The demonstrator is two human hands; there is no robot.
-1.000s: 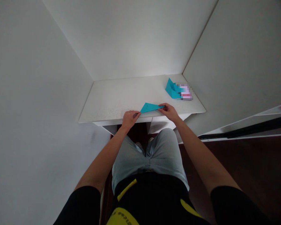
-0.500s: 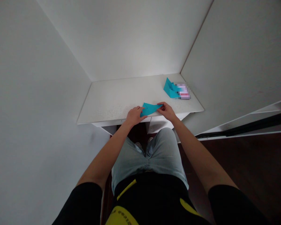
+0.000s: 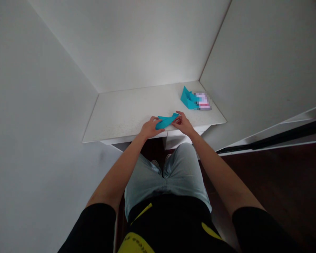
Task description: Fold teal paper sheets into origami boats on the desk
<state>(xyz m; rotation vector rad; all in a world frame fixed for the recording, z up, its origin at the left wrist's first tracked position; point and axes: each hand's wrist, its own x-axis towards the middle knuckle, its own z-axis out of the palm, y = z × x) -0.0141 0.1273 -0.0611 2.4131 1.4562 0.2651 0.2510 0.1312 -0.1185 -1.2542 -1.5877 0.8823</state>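
A folded piece of teal paper (image 3: 167, 120) lies near the front edge of a small white desk (image 3: 121, 116). My left hand (image 3: 150, 128) pinches its left end, fingers closed on the paper. At its right end, my right hand (image 3: 183, 124) grips the paper with curled fingers. The paper looks bent upward between the two hands.
A finished teal paper shape (image 3: 187, 98) sits at the desk's back right beside a blurred pinkish item (image 3: 203, 102). White walls close in the desk on the left, back and right. Dark floor lies to the right.
My left hand has moved right onto the paper's left end. The flat triangle now looks narrower and partly folded between my hands, which are closer together.
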